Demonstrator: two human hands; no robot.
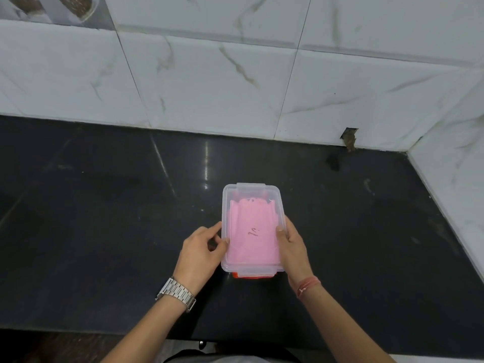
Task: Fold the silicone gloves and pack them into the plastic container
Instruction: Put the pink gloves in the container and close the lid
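A clear plastic container (226,195) with its clear lid on stands on the black counter. Through the lid I see a pink silicone glove (251,231) lying flat inside, and something red-orange (251,276) shows at the near bottom edge. My left hand (201,254) touches the container's left side with thumb and fingertips. My right hand (290,244) grips the right side, thumb resting on the lid.
The black stone counter (104,218) runs left and right, with its front edge near my body. White marble-look tiled walls (235,74) close the back and the right side. A small hole in the tiles (349,137) sits at the back right corner.
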